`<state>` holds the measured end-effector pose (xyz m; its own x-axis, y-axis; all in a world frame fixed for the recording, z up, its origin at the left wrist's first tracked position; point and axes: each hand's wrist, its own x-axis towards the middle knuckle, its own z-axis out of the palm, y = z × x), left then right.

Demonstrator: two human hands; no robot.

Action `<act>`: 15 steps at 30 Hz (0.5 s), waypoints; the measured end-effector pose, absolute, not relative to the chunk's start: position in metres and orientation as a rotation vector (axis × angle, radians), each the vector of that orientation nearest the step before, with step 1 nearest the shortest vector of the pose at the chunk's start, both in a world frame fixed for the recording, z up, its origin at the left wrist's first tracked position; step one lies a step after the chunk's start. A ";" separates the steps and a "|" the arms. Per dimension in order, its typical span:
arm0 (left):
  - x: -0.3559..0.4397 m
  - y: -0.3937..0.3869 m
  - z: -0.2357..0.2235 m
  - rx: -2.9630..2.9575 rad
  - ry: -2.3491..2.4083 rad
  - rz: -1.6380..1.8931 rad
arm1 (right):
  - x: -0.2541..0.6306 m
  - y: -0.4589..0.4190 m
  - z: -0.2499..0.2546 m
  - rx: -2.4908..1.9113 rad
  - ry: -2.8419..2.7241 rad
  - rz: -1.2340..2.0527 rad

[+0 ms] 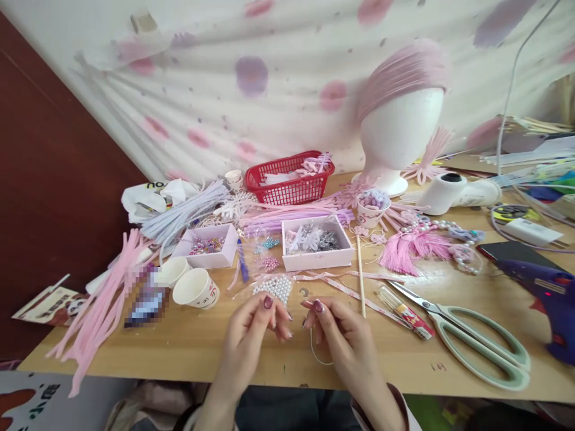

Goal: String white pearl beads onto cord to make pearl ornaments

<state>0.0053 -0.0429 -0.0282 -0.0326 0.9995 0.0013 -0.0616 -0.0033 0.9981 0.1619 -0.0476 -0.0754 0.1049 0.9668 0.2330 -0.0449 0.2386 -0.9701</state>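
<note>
Near white beads (pixel 275 288), the right hand's (pixel 348 335) fingers pinch a thin cord (pixel 320 361); whether the left hand (pixel 249 326) grasps anything is unclear. Apparent cord handling next calls for steadiness.

Craft workspace, table (pixel 171 356) beneath the fingers (pixel 318 307), beads (pixel 275 288) just beyond them, scissors (pixel 476 341) and glue gun (pixel 545 293) to their right, pipe cleaners (pixel 102 302) to their left, dummy head (pixel 401 131) well beyond, rightward.

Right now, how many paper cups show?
4: nearest cup, left cup beside it, back cup beside the red basket, filled cup before the foam head. Others may be hidden.
</note>
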 end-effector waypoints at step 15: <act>0.031 -0.055 -0.070 0.224 0.753 1.274 | 0.159 -0.057 -0.072 -1.061 -1.439 0.723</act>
